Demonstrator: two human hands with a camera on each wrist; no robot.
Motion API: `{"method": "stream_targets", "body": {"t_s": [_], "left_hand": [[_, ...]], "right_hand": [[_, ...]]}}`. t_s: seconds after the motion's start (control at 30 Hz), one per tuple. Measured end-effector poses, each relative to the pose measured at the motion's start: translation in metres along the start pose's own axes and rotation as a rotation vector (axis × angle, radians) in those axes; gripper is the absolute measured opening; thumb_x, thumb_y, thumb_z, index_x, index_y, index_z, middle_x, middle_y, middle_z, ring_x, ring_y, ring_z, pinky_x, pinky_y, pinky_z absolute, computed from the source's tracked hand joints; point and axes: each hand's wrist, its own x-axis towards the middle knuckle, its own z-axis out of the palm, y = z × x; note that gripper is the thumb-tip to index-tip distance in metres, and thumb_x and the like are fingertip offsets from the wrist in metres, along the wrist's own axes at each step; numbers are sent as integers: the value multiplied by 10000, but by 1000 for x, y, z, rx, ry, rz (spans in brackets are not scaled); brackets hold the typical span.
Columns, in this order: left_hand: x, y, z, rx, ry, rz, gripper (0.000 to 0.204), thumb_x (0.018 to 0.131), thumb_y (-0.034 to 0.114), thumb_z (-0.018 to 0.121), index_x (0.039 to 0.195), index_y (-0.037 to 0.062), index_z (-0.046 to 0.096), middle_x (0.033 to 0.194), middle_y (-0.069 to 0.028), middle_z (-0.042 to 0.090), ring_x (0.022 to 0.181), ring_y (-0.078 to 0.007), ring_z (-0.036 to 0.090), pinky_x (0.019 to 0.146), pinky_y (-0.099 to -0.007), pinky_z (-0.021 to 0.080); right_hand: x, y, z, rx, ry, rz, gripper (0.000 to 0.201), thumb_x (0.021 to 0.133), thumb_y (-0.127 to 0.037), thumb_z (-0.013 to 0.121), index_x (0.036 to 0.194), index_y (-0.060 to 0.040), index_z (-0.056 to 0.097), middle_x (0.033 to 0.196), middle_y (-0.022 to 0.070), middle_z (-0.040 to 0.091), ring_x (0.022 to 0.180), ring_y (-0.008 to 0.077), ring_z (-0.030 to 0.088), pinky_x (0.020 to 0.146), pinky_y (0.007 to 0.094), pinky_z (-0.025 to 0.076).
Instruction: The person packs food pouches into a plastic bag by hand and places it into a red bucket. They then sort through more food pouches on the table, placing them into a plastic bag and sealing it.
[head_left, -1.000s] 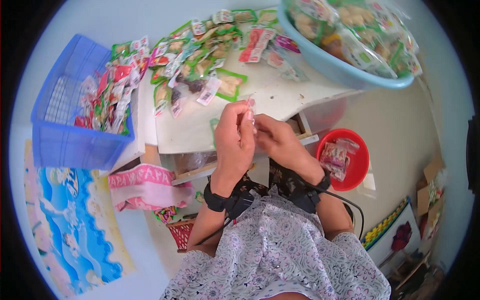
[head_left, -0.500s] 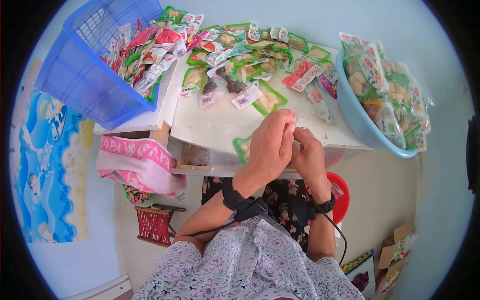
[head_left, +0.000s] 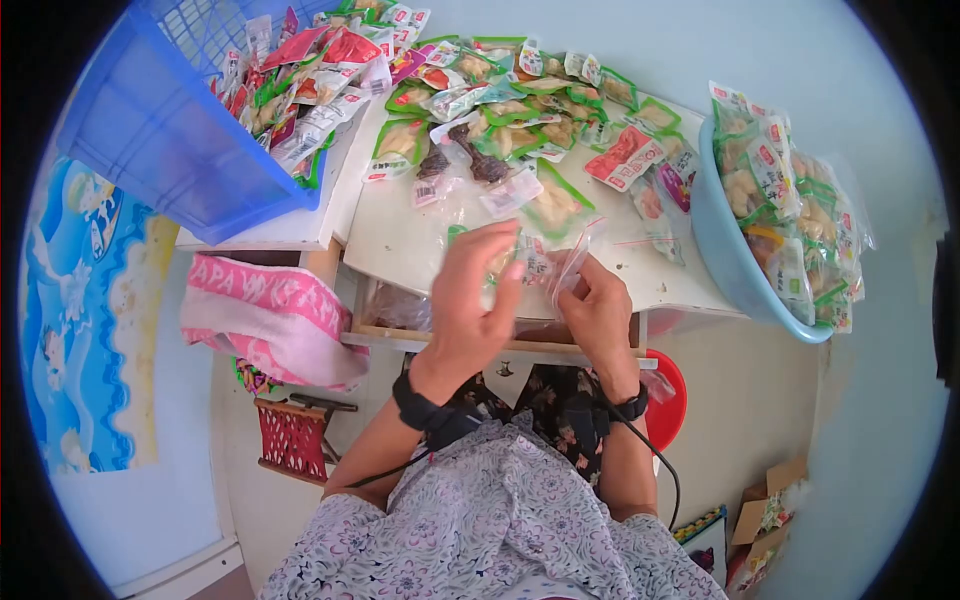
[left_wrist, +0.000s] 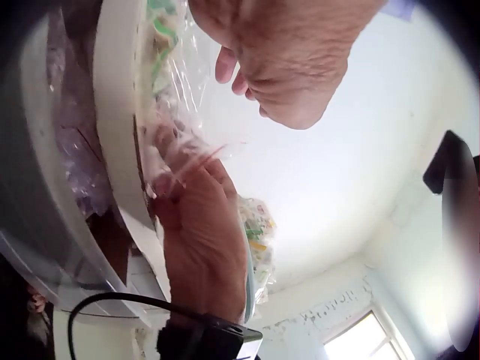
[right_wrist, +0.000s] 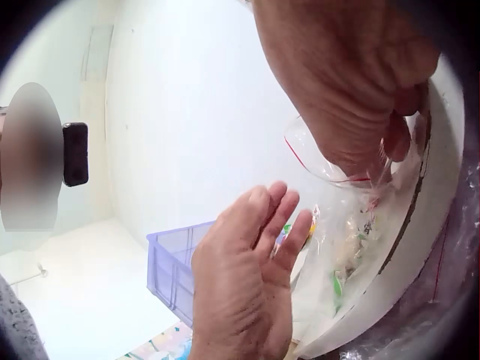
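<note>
A clear bag with a red line along its mouth (head_left: 572, 262) lies at the table's front edge, its rim pinched by my right hand (head_left: 602, 318). In the left wrist view, the right hand (left_wrist: 204, 251) grips the bag's crumpled plastic. My left hand (head_left: 468, 305) is apart from the rim, over the bag's left side, fingers extended and holding nothing visible. The right wrist view shows that left hand (right_wrist: 244, 281) with its palm facing the bag. Inside the clear plastic, a pale packet (head_left: 535, 263) and a green-edged packet (right_wrist: 337, 289) show.
Many packets (head_left: 510, 110) cover the table's back. A blue crate (head_left: 180, 140) of packets stands left, a light-blue basin (head_left: 722, 240) of bagged food right. A drawer (head_left: 400, 335) sits open below, with a pink towel (head_left: 265, 320) beside it and a red bucket (head_left: 668, 405) below right.
The hands were together at the bag's rim; the left has moved away leftward and its fingers have extended. The right still holds the rim, and the bag's mouth now shows. The head view has shifted.
</note>
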Motion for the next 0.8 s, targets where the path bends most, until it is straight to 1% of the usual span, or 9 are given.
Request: {"method": "stream_targets", "body": {"t_s": [0.1,0.2,0.23,0.3,0.4,0.5,0.53,0.73,0.8], "left_hand": [[-16,-10,-33,173,96,-66,305,944,9,650,1242,-23,596,1220,-201,667,1133,-361,645,970,-434,514],[-27,-23,-54,261,166,-171,359,953,6,648,1302,-30,574,1289,-197,624,1212,-331,610,992,-424,514],[-31,-29,-58,275,186,-206,381,957,6,647,1327,-32,564,1320,-195,606,1244,-319,596,1004,-419,515],[-38,-37,-63,122,191,-329,444,986,26,636,1411,-18,514,1408,-174,551,1286,-273,566,1055,-405,505],[-39,-39,-62,-61,204,-444,523,1004,38,634,1492,-5,449,1483,-160,495,1322,-253,544,1098,-395,492],[-34,-38,-58,-143,210,-506,587,988,38,656,1522,4,417,1516,-160,467,1307,-241,551,1078,-377,502],[-31,-38,-57,-158,212,-523,607,979,37,667,1528,6,411,1524,-161,461,1295,-235,557,1063,-370,508],[-13,-34,-69,6,-144,-618,677,913,94,747,1521,37,456,1468,-129,509,1173,-183,585,911,-315,523],[-10,-35,-67,102,-149,-577,730,866,120,779,1514,32,456,1408,-133,550,1134,-233,609,905,-354,530]], "right_hand": [[-2,-4,7,-70,68,-29,269,878,-270,784,1112,-140,772,806,96,718,667,270,678,619,373,499],[-3,1,18,-76,171,-210,252,890,-281,785,1097,-139,782,887,82,746,709,297,696,647,378,522],[-4,0,18,-54,149,-206,236,898,-268,775,1097,-140,784,915,80,751,733,305,703,659,379,530],[-6,-5,14,-12,113,-195,209,915,-242,754,1095,-144,788,971,77,762,782,322,715,682,379,545],[-5,7,13,-63,82,-374,183,929,-180,714,1093,-159,792,1004,79,766,833,321,727,703,377,557],[-5,3,4,-122,-69,-330,231,948,-60,684,1148,-119,780,1126,98,775,1009,291,748,868,340,570],[-3,6,4,-125,-67,-379,244,936,-43,675,1142,-122,780,1130,94,773,1009,291,745,863,340,572],[7,10,17,-114,-48,-604,266,929,-67,621,1076,-210,790,1091,29,774,892,278,739,731,368,585],[4,-2,18,-124,-74,-591,283,906,-37,619,1055,-207,788,1110,25,769,908,277,737,740,363,586]]}}
